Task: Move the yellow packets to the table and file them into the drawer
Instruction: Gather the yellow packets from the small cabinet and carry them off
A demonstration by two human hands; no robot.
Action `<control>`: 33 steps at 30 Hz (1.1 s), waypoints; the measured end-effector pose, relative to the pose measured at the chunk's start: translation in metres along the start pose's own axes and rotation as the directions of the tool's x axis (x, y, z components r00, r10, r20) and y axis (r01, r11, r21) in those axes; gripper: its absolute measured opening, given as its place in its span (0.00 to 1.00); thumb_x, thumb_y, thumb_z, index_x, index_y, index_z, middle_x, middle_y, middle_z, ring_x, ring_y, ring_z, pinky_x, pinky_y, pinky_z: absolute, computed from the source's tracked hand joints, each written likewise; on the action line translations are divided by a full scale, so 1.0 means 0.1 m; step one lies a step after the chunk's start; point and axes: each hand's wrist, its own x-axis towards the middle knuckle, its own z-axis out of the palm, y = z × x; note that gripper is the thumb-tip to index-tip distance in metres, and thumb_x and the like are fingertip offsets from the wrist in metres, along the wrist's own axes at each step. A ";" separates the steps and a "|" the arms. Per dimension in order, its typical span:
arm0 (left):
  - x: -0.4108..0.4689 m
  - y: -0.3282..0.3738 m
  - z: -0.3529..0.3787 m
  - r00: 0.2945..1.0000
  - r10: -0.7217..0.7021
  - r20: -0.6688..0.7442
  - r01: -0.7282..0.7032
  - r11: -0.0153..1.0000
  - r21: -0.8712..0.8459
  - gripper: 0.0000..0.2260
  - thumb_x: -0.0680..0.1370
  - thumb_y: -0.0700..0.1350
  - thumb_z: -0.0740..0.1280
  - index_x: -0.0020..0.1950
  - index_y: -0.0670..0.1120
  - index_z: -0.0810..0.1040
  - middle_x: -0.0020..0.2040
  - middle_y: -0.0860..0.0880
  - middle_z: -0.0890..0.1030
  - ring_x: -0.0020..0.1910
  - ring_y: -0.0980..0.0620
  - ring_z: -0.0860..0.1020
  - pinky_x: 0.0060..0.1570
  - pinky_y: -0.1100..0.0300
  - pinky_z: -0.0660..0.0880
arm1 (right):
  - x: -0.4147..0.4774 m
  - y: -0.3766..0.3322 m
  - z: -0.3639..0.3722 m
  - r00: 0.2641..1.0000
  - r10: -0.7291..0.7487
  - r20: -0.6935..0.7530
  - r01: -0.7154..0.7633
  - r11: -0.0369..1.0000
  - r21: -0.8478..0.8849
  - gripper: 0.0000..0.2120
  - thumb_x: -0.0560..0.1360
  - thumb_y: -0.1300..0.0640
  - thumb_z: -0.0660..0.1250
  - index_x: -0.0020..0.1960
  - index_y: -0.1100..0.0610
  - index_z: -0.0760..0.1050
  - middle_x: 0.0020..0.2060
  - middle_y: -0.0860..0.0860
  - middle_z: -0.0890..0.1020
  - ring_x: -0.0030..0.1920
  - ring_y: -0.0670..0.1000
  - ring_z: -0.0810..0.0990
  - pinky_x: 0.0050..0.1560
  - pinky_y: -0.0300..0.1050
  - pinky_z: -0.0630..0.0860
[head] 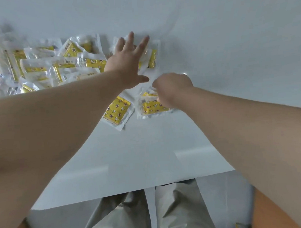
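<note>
A: Left hand (128, 62)?
B: Fingers spread, pressing flat on the far packet (152, 58), white counter (212, 38).
A: Right hand (171, 89)?
B: Curled, pinching the near packet (151, 106). Loose packet (117, 110) just beside it; pile (36, 66) far left.

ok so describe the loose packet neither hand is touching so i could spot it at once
On the white table, a heap of yellow packets fills the far left. Nearer the table's front edge, two packets lie apart from it. The one wanted is the left packet, tilted cornerwise and untouched; the right packet is pinched by the right hand.
</note>
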 end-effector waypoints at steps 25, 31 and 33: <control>-1.97 0.24 -0.20 0.932 -0.326 -0.160 0.246 0.891 -0.382 0.21 0.79 0.40 0.65 0.72 0.50 0.70 0.72 0.47 0.70 0.63 0.41 0.75 0.57 0.50 0.72 | -0.74 -0.16 0.02 0.922 0.117 -0.370 -0.115 0.993 0.028 0.21 0.74 0.57 0.68 0.65 0.56 0.67 0.62 0.58 0.69 0.60 0.60 0.71 0.55 0.53 0.68; -2.58 0.42 -0.63 0.971 -0.199 -0.130 0.151 0.940 -0.307 0.20 0.79 0.42 0.65 0.71 0.49 0.71 0.69 0.47 0.73 0.61 0.45 0.76 0.53 0.54 0.71 | -1.88 -0.23 0.04 0.927 0.273 -0.257 -0.188 0.931 0.312 0.15 0.80 0.52 0.64 0.64 0.57 0.70 0.60 0.57 0.72 0.60 0.59 0.73 0.55 0.52 0.71; -2.79 0.49 -0.75 0.987 -0.124 -0.105 0.099 0.970 -0.221 0.20 0.79 0.44 0.65 0.71 0.49 0.71 0.69 0.47 0.74 0.64 0.45 0.75 0.59 0.52 0.71 | -2.25 -0.30 0.07 0.919 0.344 -0.191 -0.214 0.845 0.490 0.14 0.81 0.50 0.63 0.63 0.56 0.71 0.60 0.56 0.73 0.60 0.59 0.74 0.56 0.52 0.73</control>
